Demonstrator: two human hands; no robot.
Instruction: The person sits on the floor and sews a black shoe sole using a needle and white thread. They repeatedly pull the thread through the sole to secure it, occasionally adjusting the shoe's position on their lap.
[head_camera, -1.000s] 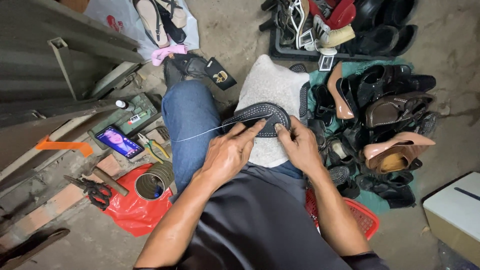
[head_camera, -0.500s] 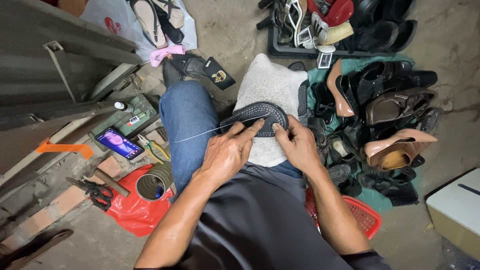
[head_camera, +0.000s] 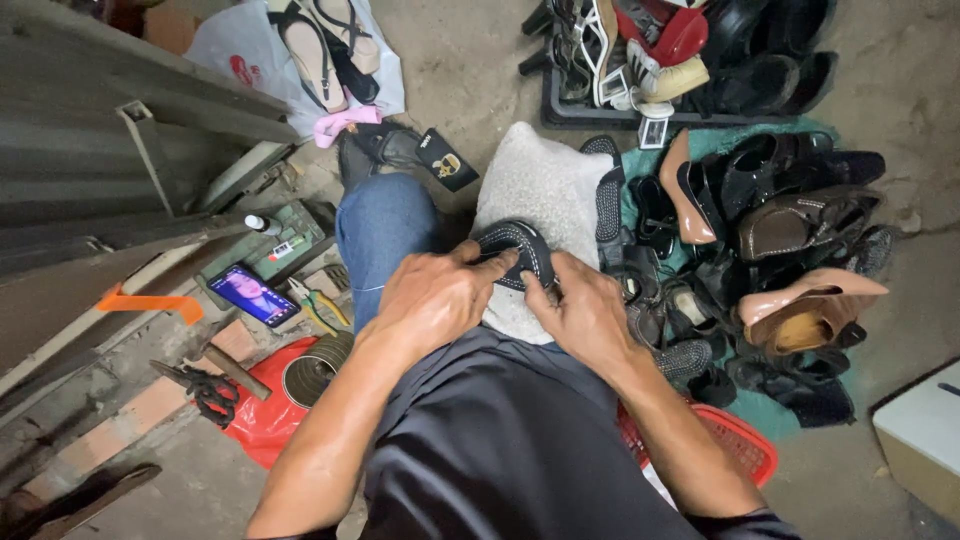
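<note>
A black shoe sole piece with white stitching (head_camera: 520, 248) rests on a pale fuzzy cloth (head_camera: 540, 190) over my lap. My left hand (head_camera: 435, 295) covers its left side, fingers pinching the edge. My right hand (head_camera: 580, 310) grips its lower right edge with thumb and fingers. Both hands hold the black piece between them. A thin white thread (head_camera: 368, 289) shows just left of my left wrist, over my blue-jeaned knee (head_camera: 385, 225).
A pile of assorted shoes (head_camera: 770, 240) lies on the right, more in a black tray (head_camera: 660, 50) at the top. A lit phone (head_camera: 253, 294), pliers (head_camera: 312, 302), a tape roll (head_camera: 315, 365) and a red bag (head_camera: 265, 425) sit left. A red basket (head_camera: 735, 440) is lower right.
The black piece has turned and been drawn closer to me. My left hand now covers more of it, and the long taut thread seen earlier is mostly gone from view.
</note>
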